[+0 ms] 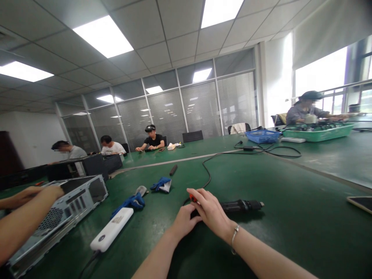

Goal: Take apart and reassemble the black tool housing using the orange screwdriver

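Note:
A black electric screwdriver point(240, 205) lies on the green table, its tip pointing right. Its rear end is hidden under my two hands. My left hand point(186, 223) is closed around that rear end, beside the black cord. Over it reaches my right hand point(213, 213), its fingers bent and closed on a small red part point(192, 197) at the cord end. Most of this red part is covered, so its exact kind does not show. A bracelet is on my right wrist.
On the left, another person's arms point(29, 217) reach into a metal computer case point(84, 201). A white power strip point(113, 228), blue gloves point(130, 203) and another glove point(162, 185) lie nearby. Blue point(263, 136) and green baskets point(322, 133) stand far right, a phone point(362, 202) nearer.

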Demonstrator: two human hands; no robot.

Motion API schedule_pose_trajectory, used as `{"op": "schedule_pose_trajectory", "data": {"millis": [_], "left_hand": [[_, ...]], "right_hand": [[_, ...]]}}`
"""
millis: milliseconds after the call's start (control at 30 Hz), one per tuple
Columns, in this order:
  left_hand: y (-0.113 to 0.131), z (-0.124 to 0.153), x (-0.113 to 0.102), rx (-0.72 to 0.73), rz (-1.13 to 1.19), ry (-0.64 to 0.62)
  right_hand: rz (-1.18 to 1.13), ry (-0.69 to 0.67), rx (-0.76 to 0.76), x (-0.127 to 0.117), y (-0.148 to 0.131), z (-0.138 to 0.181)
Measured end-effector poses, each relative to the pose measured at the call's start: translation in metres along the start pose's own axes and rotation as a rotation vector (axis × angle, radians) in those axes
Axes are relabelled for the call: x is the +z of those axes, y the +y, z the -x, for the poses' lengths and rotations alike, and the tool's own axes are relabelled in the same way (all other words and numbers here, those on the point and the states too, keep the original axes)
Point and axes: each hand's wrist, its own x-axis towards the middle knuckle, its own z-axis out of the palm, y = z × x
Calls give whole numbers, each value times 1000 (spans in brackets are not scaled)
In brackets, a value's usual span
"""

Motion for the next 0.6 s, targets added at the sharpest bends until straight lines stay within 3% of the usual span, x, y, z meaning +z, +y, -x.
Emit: {"op": "schedule_pose_trajectory", "data": {"millis": [600], "left_hand": [[-1, 0, 0, 1, -19, -9]], "right_hand": [[4, 2, -21, -2, -4, 2]]}}
